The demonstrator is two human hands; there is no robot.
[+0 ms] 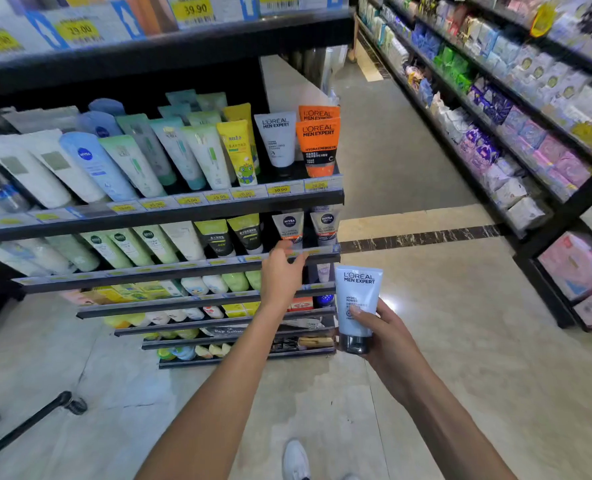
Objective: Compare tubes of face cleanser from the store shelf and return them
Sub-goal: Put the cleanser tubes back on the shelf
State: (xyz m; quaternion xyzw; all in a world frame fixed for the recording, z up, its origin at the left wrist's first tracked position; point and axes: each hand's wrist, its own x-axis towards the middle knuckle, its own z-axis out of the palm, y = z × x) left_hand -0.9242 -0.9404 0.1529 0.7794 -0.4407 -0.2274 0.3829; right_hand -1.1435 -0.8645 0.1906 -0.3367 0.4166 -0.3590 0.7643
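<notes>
Retail shop, personal-care aisle. Tiered black shelves point(170, 202) stocked with rows of cleanser tubes point(204, 157), yellow price tags point(280, 189) along each front edge. Opposite rack point(495, 109) of packaged goods across a polished tile floor point(460, 341).

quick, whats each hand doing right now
Left hand: open, reaching toward the Nivea Men tube on the shelf, holding nothing.
Right hand: grips the light blue L'Oreal tube.

Shelf unit point(170, 206) on left, aisle floor point(426, 306) to its right, 2nd shelving run point(529, 133) across aisle at right. Tubes stand in rows along shelf front edges. Left hand point(282, 268) at front edge of lower shelf near its right end, just below Nivea tube point(289, 226). Right hand point(381, 336) holds L'Oreal tube point(356, 303) upright, off the unit's right end.
</notes>
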